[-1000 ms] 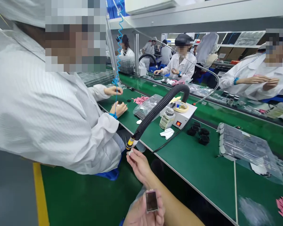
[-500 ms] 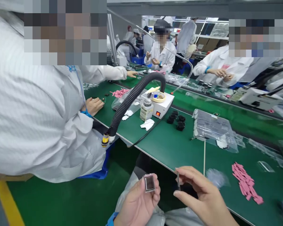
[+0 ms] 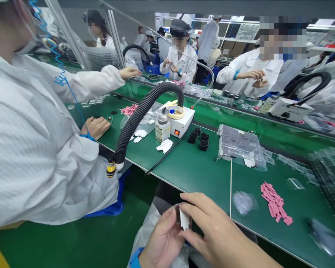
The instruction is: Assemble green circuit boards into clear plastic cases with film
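My left hand (image 3: 163, 234) holds a small square piece with a clear rim and dark window (image 3: 177, 213), mostly covered now. A thin flat piece with a white face (image 3: 184, 220) is pinched between the thumb and fingers of my right hand (image 3: 209, 227), tilted against the square piece. Both hands meet in front of my lap, just off the table's near edge. My right hand's fingertips hide part of both pieces, and I cannot tell whether they are joined.
Pink strips (image 3: 276, 203) and clear film pieces (image 3: 243, 202) lie on the green table (image 3: 167, 163). A bagged stack of grey parts (image 3: 238, 143), black blocks (image 3: 203, 141), a bottle (image 3: 162, 128) and a white box (image 3: 185, 121) stand behind. A black hose (image 3: 136, 119) arches leftward beside a co-worker (image 3: 44, 149).
My right hand has moved left, bringing its thin piece up against the square piece in my left hand. The view has shifted rightward. The left co-worker's far arm is more visible.
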